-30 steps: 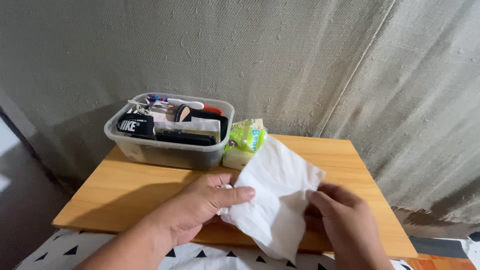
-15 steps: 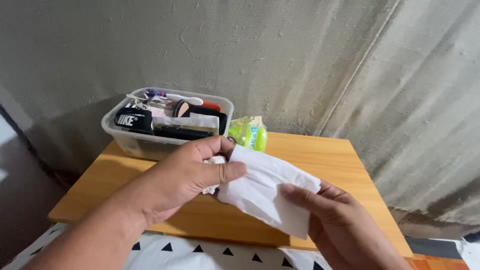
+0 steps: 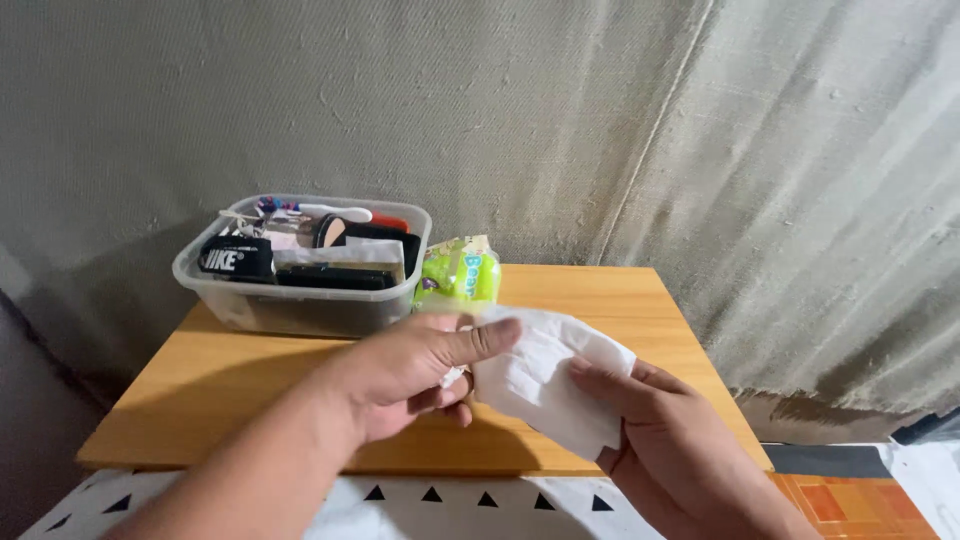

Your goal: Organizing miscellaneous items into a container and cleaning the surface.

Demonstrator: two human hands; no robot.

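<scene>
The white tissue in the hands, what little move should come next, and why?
Probably press the fold flat. The white tissue is already doubled over, pinched between the left hand and the right hand, held above the wooden table. Its lower edge looks loose and uneven, so one more squeeze with the thumbs would likely tidy it.

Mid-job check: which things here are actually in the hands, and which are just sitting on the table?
In hand:
- white tissue, pinched by left hand and right hand

Just lying about:
- clear plastic bin of dark odds and ends, at the back left of the wooden table
- green wipes pack beside the bin
</scene>
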